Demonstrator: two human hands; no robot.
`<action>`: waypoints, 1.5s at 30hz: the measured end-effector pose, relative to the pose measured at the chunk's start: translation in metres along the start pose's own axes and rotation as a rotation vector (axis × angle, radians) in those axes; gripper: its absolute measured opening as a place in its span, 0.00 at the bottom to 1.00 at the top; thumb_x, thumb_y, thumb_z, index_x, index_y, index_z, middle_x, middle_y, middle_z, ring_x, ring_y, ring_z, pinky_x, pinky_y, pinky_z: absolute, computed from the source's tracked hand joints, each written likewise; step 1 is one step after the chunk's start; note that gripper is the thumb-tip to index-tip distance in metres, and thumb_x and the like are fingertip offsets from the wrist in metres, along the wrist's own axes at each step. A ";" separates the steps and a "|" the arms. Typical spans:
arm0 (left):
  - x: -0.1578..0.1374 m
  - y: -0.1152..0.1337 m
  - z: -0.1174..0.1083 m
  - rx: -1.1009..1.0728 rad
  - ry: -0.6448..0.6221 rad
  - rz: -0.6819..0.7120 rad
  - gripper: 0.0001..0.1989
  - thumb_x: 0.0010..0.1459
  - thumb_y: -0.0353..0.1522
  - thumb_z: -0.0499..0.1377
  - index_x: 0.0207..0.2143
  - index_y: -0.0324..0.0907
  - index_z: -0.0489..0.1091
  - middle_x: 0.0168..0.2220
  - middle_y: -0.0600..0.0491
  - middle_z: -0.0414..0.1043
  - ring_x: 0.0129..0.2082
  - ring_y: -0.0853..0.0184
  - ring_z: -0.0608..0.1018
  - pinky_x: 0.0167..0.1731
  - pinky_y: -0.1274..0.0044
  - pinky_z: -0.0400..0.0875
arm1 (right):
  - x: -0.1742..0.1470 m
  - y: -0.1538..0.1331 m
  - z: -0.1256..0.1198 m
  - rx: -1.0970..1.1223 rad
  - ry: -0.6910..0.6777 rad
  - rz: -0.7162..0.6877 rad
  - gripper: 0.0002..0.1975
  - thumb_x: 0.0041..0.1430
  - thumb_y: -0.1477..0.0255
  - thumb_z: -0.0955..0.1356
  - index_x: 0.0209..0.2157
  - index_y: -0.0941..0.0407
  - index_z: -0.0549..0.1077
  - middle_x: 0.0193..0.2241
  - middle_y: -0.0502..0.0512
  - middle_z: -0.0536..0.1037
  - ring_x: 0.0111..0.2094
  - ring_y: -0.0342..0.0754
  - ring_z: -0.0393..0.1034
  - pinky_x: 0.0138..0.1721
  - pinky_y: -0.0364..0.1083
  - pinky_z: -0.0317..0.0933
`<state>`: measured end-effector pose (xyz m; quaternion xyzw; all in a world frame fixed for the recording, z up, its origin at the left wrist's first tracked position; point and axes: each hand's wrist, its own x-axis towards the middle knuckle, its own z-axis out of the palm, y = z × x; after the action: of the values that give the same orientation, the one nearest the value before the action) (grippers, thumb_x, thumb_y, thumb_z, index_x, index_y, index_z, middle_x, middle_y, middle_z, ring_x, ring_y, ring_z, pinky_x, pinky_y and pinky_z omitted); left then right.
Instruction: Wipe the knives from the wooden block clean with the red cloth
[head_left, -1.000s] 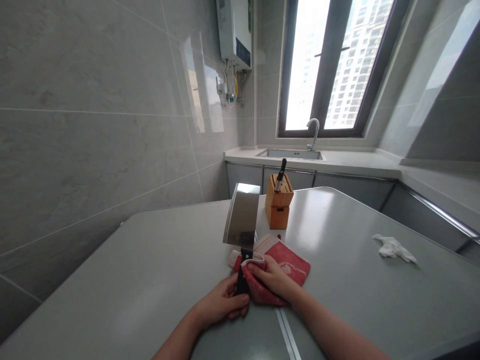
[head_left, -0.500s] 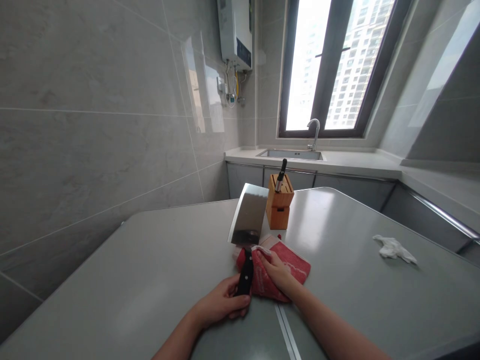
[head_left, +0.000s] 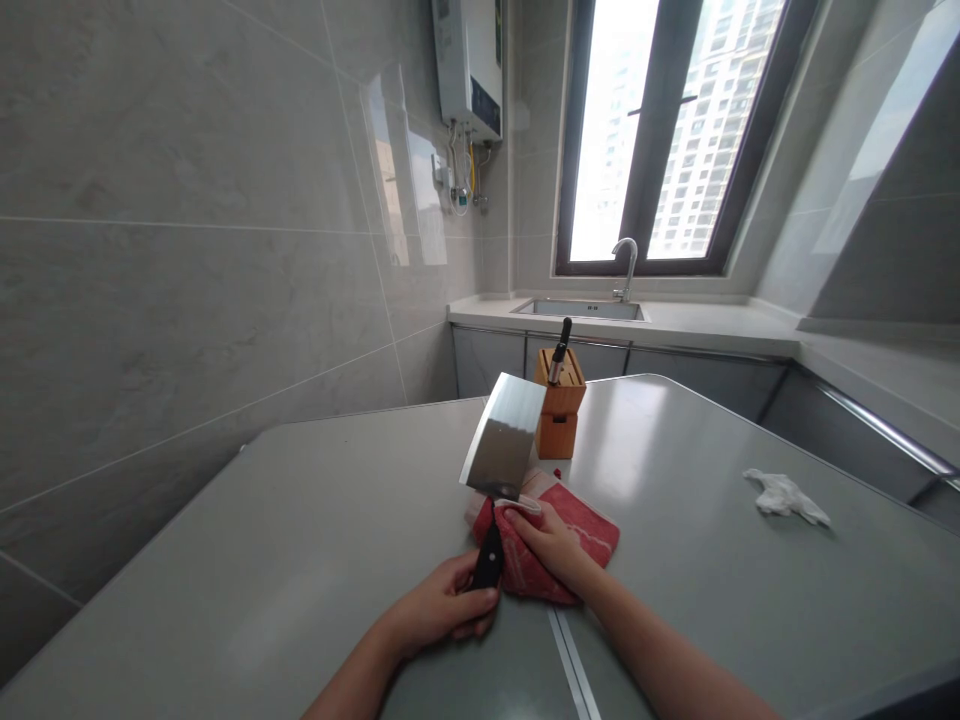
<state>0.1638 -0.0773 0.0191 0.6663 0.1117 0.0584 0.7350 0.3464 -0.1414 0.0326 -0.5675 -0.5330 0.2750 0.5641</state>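
Note:
My left hand (head_left: 450,600) is closed round the lower end of the black handle of a cleaver (head_left: 504,430). Its broad, shiny blade points away from me, tilted up above the table. A red and white towel (head_left: 581,525) lies partly spread under and beside the handle. My right hand (head_left: 551,545) grips a fold of this towel, thumb on top, close to where the handle meets the blade. Some of the right fingers are hidden in the cloth.
Just behind the blade stands a wooden knife block (head_left: 559,410) with one black-handled tool in it. A crumpled white tissue (head_left: 784,498) lies on the grey table (head_left: 300,540) at right. Farther back are a counter with a sink (head_left: 581,309) and a faucet (head_left: 626,265).
The cleaver blade has turned slightly to the right and tilted, and more light shows on its upper part. The right hand and its towel fold have shifted a little toward the left.

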 end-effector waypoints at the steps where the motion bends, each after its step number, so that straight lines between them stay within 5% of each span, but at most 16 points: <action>1: 0.000 0.000 0.000 -0.002 -0.003 0.003 0.17 0.56 0.42 0.58 0.39 0.38 0.60 0.20 0.59 0.63 0.14 0.80 0.55 0.13 0.84 0.45 | 0.000 0.001 0.000 0.000 -0.005 -0.012 0.16 0.55 0.58 0.64 0.33 0.56 0.74 0.30 0.53 0.76 0.34 0.50 0.68 0.40 0.48 0.62; 8: 0.000 0.000 0.000 0.007 -0.007 0.010 0.17 0.56 0.42 0.58 0.38 0.38 0.60 0.21 0.59 0.63 0.14 0.80 0.56 0.13 0.84 0.46 | 0.001 0.002 -0.002 -0.051 -0.043 -0.124 0.14 0.58 0.61 0.63 0.32 0.57 0.72 0.29 0.51 0.74 0.32 0.47 0.66 0.38 0.46 0.60; 28: 0.001 -0.002 -0.001 -0.020 -0.011 0.008 0.16 0.57 0.43 0.57 0.36 0.39 0.60 0.20 0.60 0.61 0.14 0.80 0.54 0.13 0.83 0.44 | -0.002 0.001 -0.003 -0.037 -0.068 -0.103 0.13 0.57 0.61 0.64 0.30 0.57 0.71 0.28 0.51 0.73 0.31 0.47 0.66 0.36 0.45 0.59; 36: 0.003 -0.008 -0.002 0.007 0.046 0.034 0.15 0.60 0.42 0.53 0.36 0.38 0.60 0.22 0.56 0.66 0.13 0.80 0.59 0.14 0.84 0.51 | 0.000 0.003 0.002 0.039 -0.094 -0.048 0.15 0.58 0.61 0.63 0.31 0.58 0.72 0.29 0.51 0.75 0.32 0.47 0.67 0.38 0.45 0.61; 45: 0.004 -0.011 -0.002 -0.062 0.099 0.021 0.25 0.58 0.32 0.53 0.56 0.37 0.50 0.22 0.56 0.70 0.13 0.77 0.62 0.15 0.84 0.54 | -0.002 0.007 0.005 0.003 -0.098 -0.116 0.13 0.57 0.62 0.65 0.36 0.57 0.73 0.34 0.53 0.76 0.36 0.49 0.68 0.41 0.46 0.60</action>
<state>0.1661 -0.0756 0.0077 0.6407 0.1391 0.1023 0.7481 0.3432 -0.1400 0.0242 -0.5205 -0.5916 0.2701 0.5533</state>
